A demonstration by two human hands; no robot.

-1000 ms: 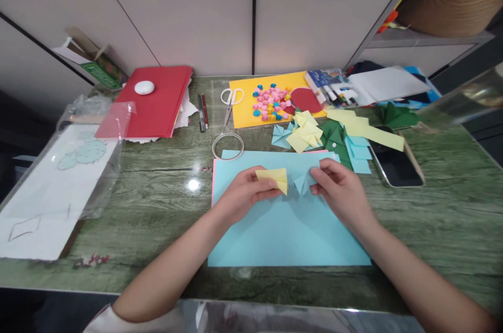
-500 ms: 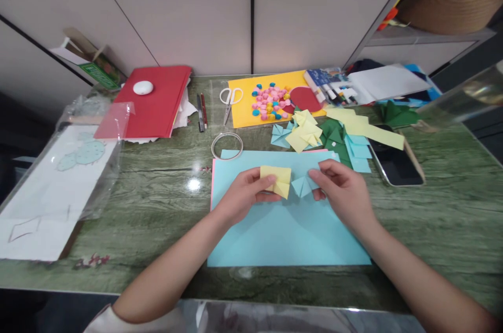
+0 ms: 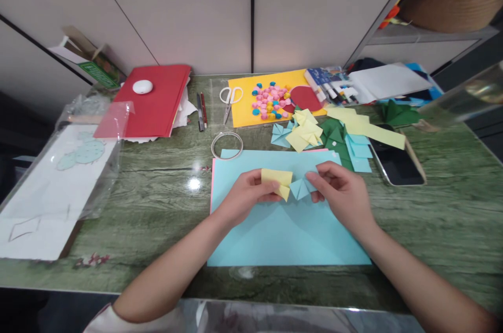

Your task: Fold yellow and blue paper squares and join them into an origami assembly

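Note:
My left hand (image 3: pixel 245 197) pinches a folded yellow paper piece (image 3: pixel 277 181) just above a large light-blue sheet (image 3: pixel 286 228) lying on the green table. My right hand (image 3: pixel 342 192) grips a folded light-blue paper piece (image 3: pixel 302 187). The two folded pieces touch at their tips between my hands. A thin pink sheet edge (image 3: pixel 212 186) peeks from under the blue sheet's left side.
Behind the sheet lie a tape ring (image 3: pixel 227 145), scissors (image 3: pixel 230 99), pens (image 3: pixel 201 110), a yellow sheet with small coloured beads (image 3: pixel 270 101), a pile of folded yellow, blue and green papers (image 3: pixel 322 136), and a phone (image 3: pixel 396 164). A red folder (image 3: pixel 155 99) and a plastic-wrapped drawing (image 3: pixel 58 175) sit left.
My left hand turned the yellow piece flatter and brought it right until it met the blue piece. My right hand shifted slightly left and up.

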